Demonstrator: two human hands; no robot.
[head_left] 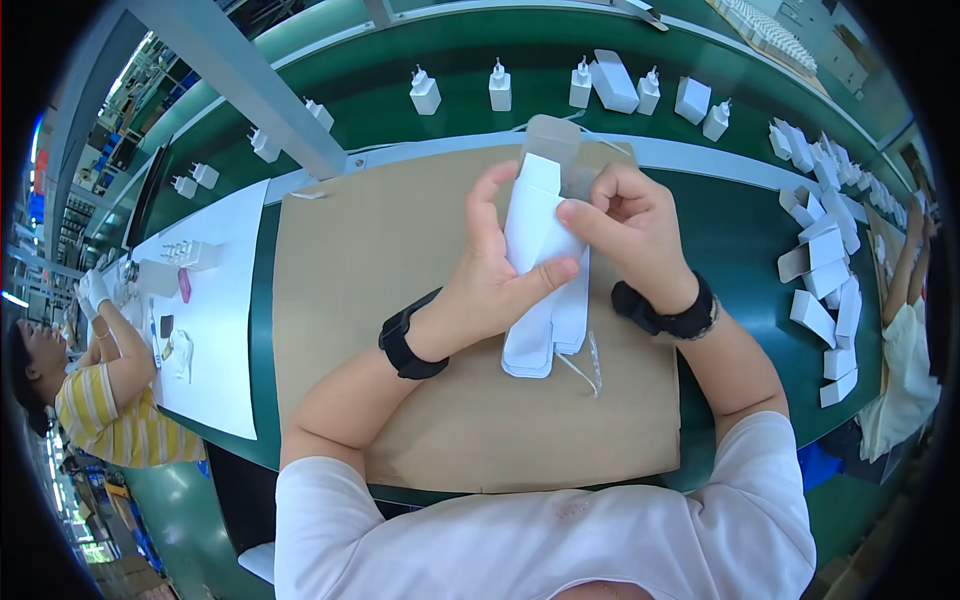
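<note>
White box (538,222) partly hidden by left fingers (546,282)

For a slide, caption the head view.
Left hand grips a white box, right hand at its far end, above brown cardboard; more boxes lie at right.

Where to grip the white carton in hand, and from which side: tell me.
Probably hold the white carton by its long left edge, from the left, where the left hand is: the body is narrow, a flap sticks out at the far end, and the right hand occupies the right.
</note>
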